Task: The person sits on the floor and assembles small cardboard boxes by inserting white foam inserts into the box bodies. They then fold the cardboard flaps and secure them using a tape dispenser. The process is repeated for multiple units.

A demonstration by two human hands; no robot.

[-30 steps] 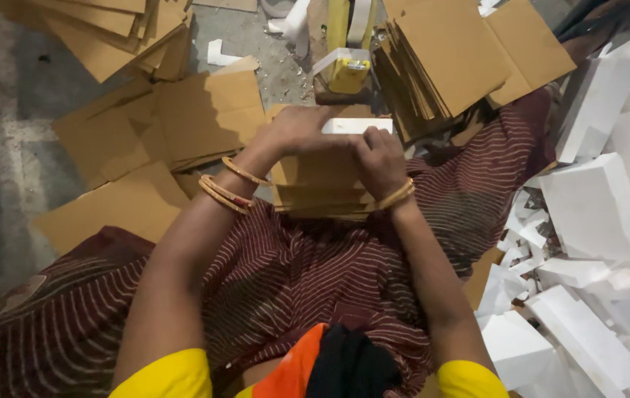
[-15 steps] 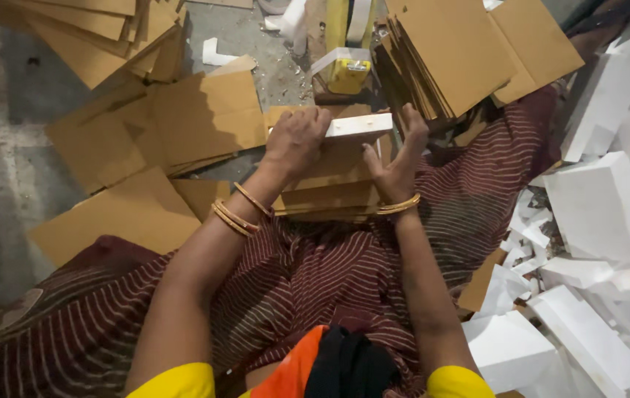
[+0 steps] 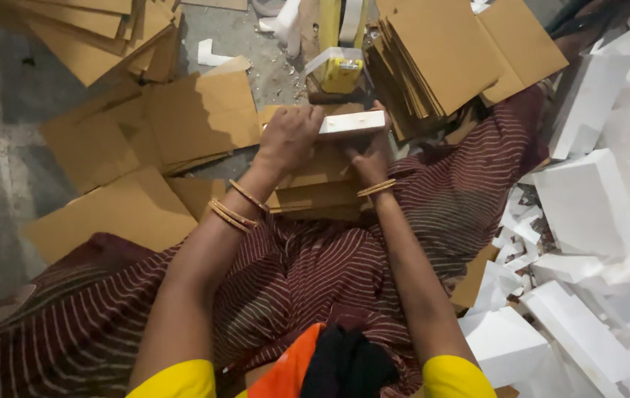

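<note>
Here, a small white block (foam, by the look of it) lies flat on top of a stack of brown cardboard pieces that rests on the person's lap, at the stack's far edge. The left hand is curled over the block's left end, fingers closed on it. The right hand grips from below at the block's right end, thumb up against its near side; part of that hand is hidden by the block and the stack. The lap is covered in maroon striped cloth.

Just beyond the block stands a yellow tape dispenser on the floor. To its right a thick fanned pile of cardboard sheets leans close to the right hand. Loose cardboard sheets spread over the grey floor towards the left edge. Along the right edge lie heaps of white foam slabs, well apart from both hands.
</note>
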